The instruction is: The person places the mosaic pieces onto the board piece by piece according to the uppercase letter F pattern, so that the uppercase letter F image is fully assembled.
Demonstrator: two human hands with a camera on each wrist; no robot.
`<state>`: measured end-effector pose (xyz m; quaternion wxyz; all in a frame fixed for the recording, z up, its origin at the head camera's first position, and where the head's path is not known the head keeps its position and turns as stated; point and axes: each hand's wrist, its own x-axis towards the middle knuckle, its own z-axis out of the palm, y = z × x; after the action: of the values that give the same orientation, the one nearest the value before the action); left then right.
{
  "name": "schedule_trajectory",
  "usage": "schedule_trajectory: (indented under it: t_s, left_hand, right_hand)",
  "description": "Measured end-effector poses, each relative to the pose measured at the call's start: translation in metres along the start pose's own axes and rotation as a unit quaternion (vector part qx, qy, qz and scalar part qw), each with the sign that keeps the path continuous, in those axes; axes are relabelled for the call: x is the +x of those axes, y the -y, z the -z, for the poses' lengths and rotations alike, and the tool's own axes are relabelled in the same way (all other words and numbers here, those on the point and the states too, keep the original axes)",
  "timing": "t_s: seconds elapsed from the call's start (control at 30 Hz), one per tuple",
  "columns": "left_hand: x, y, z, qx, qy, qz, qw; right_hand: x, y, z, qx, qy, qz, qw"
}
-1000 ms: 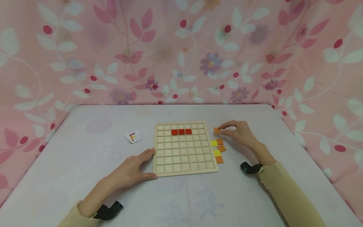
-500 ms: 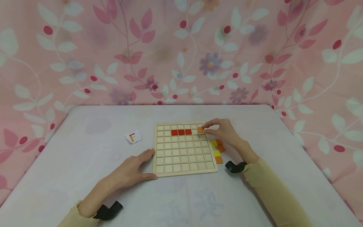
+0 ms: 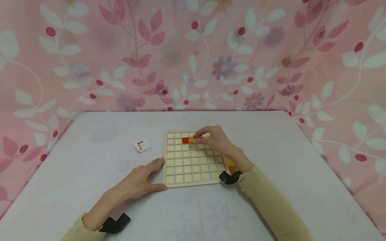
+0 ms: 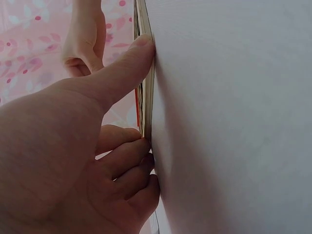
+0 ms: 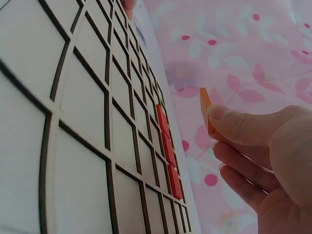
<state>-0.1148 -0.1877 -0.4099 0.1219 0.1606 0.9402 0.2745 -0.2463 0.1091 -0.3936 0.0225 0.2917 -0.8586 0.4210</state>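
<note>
A wooden grid board (image 3: 192, 167) lies on the table, with a row of red square tiles (image 5: 168, 139) in its second row from the back. My right hand (image 3: 217, 140) is over that row. Between its thumb and forefinger it pinches an orange square tile (image 5: 205, 111), which the right wrist view shows tilted on edge, clear of the board. My left hand (image 3: 135, 180) rests at the board's left side. Its spread thumb and fingers touch the edge near the front corner. In the head view, my right hand partly hides the red row.
Loose yellow tiles (image 3: 230, 162) and orange tiles (image 3: 232, 169) lie by the board's right edge, partly behind my right wrist. A small paper card (image 3: 141, 145) with a coloured grid pattern lies left of the board. A pink floral cloth (image 3: 193, 67) hangs behind the table.
My right hand has carried the orange tile leftward from beside the board to above the red tiles. The left hand and the board have stayed in place.
</note>
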Motion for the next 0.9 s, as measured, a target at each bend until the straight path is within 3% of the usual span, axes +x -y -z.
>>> schedule_trajectory:
  t_s: [0.3, 0.9]
  left_hand:
    - [0.0, 0.001, 0.001, -0.004, 0.003, 0.002, 1.0]
    - [0.0, 0.0, 0.001, -0.005, 0.009, 0.007, 0.9999]
  right_hand:
    - [0.004, -0.002, -0.015, -0.022, 0.002, 0.012, 0.9997]
    - [0.001, -0.016, -0.035, -0.034, 0.01, -0.002, 0.9994]
